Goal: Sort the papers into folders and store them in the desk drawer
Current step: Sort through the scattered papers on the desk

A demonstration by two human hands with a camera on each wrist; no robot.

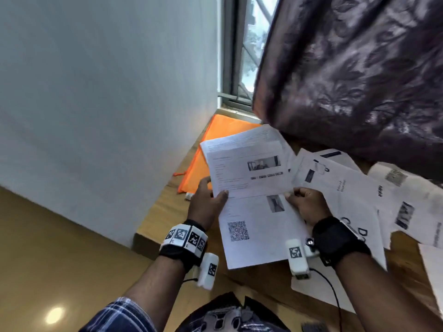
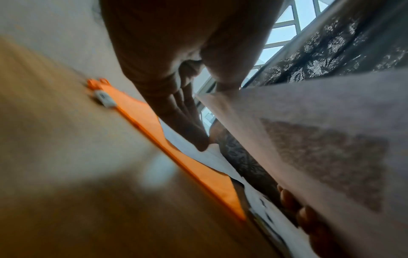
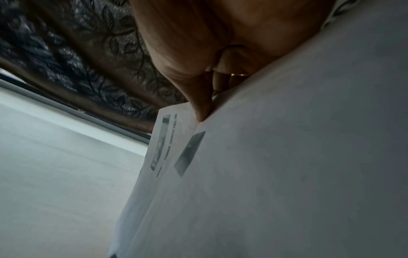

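You pinch two sheets (image 1: 251, 188) between your left hand (image 1: 206, 202) and right hand (image 1: 304, 202), fanned just beside the orange folder (image 1: 215, 140), likely to compare them before filing.

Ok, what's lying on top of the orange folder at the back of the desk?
A printed sheet, held by the left hand, hangs over the orange folder and hides its near right part. Whether it touches, or what's inside, can't be seen.
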